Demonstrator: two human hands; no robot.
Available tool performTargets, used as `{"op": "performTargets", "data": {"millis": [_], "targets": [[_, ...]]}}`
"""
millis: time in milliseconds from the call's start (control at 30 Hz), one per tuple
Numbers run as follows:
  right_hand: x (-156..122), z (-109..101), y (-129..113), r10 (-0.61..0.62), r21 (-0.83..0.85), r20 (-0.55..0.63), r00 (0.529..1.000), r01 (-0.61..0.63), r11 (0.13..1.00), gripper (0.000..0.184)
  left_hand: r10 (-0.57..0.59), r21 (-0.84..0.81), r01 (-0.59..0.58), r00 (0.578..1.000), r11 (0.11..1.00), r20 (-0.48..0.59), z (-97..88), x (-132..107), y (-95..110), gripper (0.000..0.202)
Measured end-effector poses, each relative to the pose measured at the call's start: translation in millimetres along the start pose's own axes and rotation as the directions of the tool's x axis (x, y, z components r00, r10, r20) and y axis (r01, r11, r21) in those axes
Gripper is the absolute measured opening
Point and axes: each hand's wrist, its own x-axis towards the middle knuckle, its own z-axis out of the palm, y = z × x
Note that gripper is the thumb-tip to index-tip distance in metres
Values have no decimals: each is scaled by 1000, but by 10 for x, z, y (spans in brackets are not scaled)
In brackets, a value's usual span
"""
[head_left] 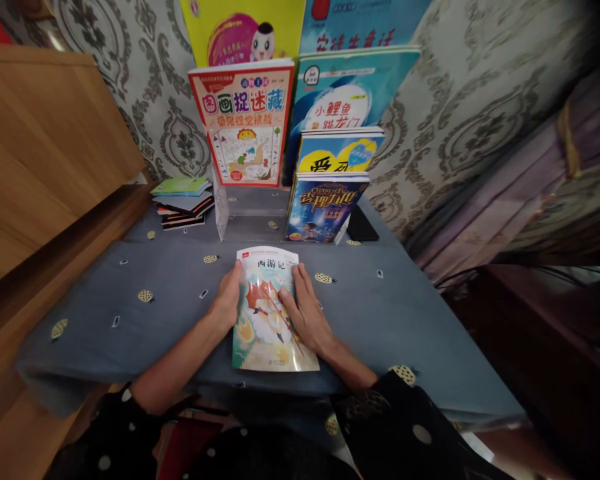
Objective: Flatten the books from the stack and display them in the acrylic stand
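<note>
A thin picture book [267, 320] with a white and orange cover lies flat on the grey-blue tablecloth [155, 313] in front of me. My left hand [227, 300] rests along the book's left edge, fingers curled at the edge. Flat on the book's right half lies my right hand [307, 310], its fingers stretched out over the cover.
A clear stepped stand [250, 217] behind the book holds upright books: a red-framed one [244, 123], a teal one [350, 90], a yellow-blue one [337, 152] and a dark blue one [325, 207]. A small stack of books [183, 203] lies left of it. A wooden panel [45, 147] stands left.
</note>
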Motion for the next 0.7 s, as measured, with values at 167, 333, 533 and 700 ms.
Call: {"op": "performTargets", "data": {"millis": [167,333,533,700], "targets": [[42,-33,-113,189,402,-57,980,-150,903,85,0,-21,-2,996,1000,-85,298,-60,25,41],[149,5,-333,311,735,164,936,-326,595,70,78,-27,-76,993,997,89,419,3,80,53],[519,-106,-555,330,801,177,927,-330,499,63,495,95,-533,828,841,265,528,1,343,51],[893,-295,-794,242,842,-211,947,51,537,62,766,168,-881,468,442,442,552,-15,646,52]]}}
